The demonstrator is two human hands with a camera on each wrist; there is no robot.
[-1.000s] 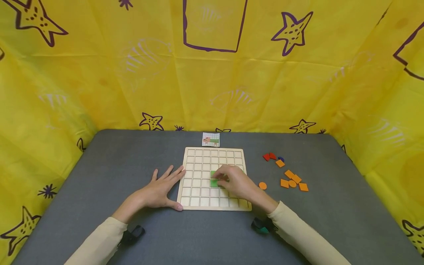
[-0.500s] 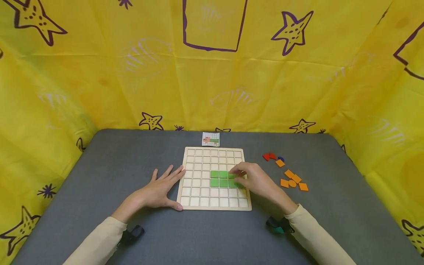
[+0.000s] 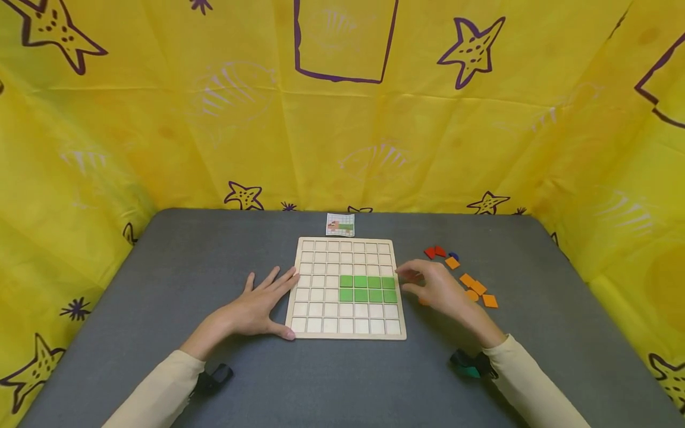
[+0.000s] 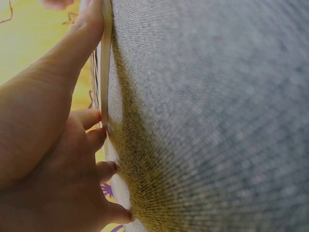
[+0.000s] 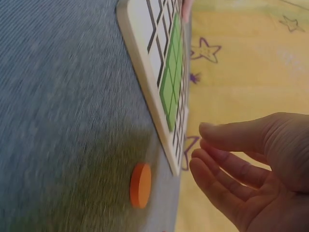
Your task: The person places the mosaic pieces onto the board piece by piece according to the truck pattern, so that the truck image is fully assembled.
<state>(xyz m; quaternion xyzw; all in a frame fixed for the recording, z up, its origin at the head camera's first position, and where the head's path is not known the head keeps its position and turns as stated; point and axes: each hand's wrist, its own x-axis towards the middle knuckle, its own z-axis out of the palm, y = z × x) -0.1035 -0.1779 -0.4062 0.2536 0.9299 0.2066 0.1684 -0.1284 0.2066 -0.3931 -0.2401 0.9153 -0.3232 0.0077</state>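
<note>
A pale wooden grid board point(image 3: 316, 310) lies in the middle of the grey table. Green square tiles point(image 3: 361, 288) fill two rows of its cells at the right side. My left hand point(image 3: 255, 306) is spread at the board's left edge, fingertips and thumb touching the frame. Just off the right edge hovers my right hand point(image 3: 436, 288), fingers loosely bent and nothing between them. Below it, in the right wrist view, an orange round piece point(image 5: 141, 185) lies on the table beside the board.
Right of the board lie orange pieces point(image 3: 490, 301), red pieces point(image 3: 440, 251) and a blue piece point(image 3: 454, 255), some overlapped by the right hand. A small picture card point(image 3: 341, 225) sits behind the board. Yellow patterned cloth point(image 3: 342, 119) surrounds the grey table point(image 3: 342, 380).
My right hand has moved rightward from over the green tiles to beyond the board's right edge, uncovering all the green tiles. The left hand has stayed in place.
</note>
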